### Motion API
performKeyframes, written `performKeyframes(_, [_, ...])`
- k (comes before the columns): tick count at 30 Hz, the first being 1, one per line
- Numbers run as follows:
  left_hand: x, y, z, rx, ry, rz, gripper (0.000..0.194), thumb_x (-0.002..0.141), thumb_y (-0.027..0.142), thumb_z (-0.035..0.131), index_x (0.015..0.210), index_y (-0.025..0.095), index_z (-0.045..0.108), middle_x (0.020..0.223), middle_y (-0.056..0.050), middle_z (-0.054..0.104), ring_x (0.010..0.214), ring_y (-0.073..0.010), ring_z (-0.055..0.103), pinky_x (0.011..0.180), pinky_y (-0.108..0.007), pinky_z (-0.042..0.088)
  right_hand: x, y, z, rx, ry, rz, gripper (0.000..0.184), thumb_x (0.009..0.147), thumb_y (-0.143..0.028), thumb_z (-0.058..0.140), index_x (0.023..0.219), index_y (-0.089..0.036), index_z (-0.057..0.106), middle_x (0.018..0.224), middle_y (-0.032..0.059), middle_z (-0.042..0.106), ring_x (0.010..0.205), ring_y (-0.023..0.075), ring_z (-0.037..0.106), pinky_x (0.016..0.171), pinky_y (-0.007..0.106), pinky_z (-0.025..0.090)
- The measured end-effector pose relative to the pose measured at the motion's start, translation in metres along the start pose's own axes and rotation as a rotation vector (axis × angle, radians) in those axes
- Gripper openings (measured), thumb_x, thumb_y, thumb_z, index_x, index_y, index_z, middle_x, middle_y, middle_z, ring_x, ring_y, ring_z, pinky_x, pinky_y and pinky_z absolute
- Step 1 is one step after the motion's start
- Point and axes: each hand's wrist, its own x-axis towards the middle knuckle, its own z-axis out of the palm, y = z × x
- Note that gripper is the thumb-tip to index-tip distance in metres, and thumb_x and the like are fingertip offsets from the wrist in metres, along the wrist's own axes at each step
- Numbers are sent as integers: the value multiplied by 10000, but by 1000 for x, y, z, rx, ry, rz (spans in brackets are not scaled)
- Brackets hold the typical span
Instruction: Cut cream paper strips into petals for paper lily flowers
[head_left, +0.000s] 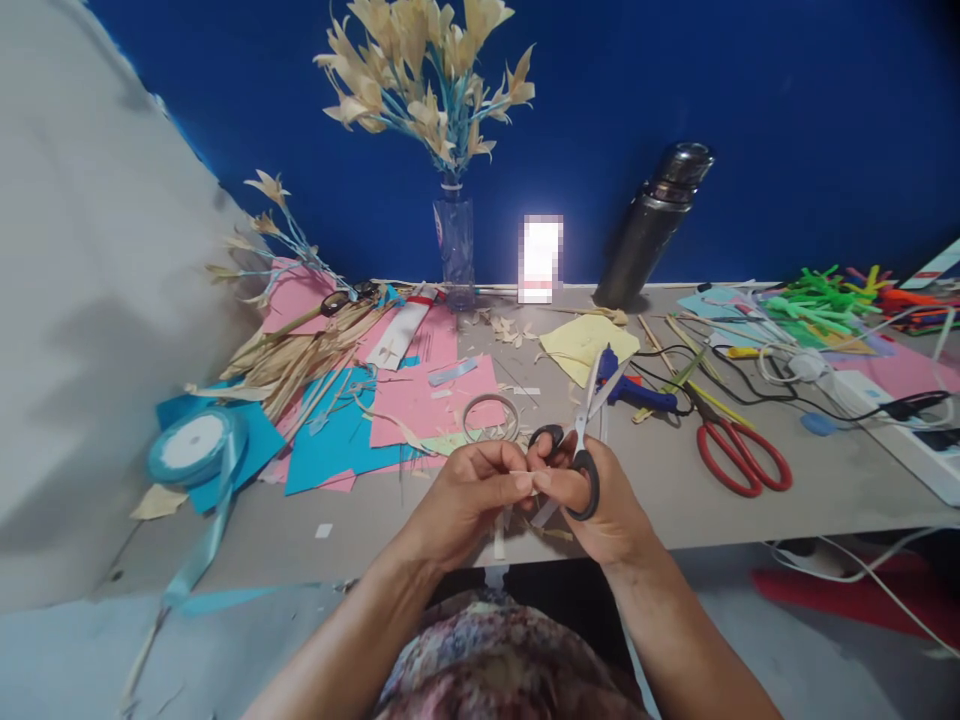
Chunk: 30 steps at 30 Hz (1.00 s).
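Observation:
My left hand (476, 492) and my right hand (600, 500) meet over the table's front edge. Between thumbs and fingertips both pinch a small pale strip (534, 477), mostly covered by the fingers. Black-handled scissors (581, 428) also hang on my right hand, a thumb or finger through the loop, their blades apart and pointing up and away. Just beyond the left hand lies a roll of clear tape (490, 416). A blue glue gun (637, 390) rests past the scissors' blades, near a yellow paper piece (577, 345).
Dried-husk flowers (431, 100) stand in a clear bottle (454, 250) by the blue wall, left of a dark flask (649, 235). Red-handled scissors (742, 455), a power strip (892, 430) and cables lie right. Left are a blue ribbon roll (193, 448), husks (300, 350) and pink paper (397, 415).

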Motion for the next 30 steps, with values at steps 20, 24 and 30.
performKeyframes(20, [-4,2,1,-1,64,-87,292,692,311,836,689,122,614,578,-21,602,563,-104,528,590,-210,371,1,0,-6,79,-73,97,354,637,-325,869,834,-151,632,651,-13,632,547,125,630,515,193,444])
performKeyframes(24, [-3,2,2,-86,35,-102,294,710,331,818,695,136,598,591,-19,592,566,-115,526,595,-227,373,2,1,-11,209,-71,64,388,625,-365,882,852,-157,646,638,-37,576,510,82,544,474,173,393])
performKeyframes(30, [-3,3,4,24,46,-46,266,727,283,809,671,126,602,603,-31,606,607,-112,534,623,-218,366,3,2,-8,54,-57,12,322,669,-326,860,841,-154,650,680,-22,577,557,101,545,513,203,437])
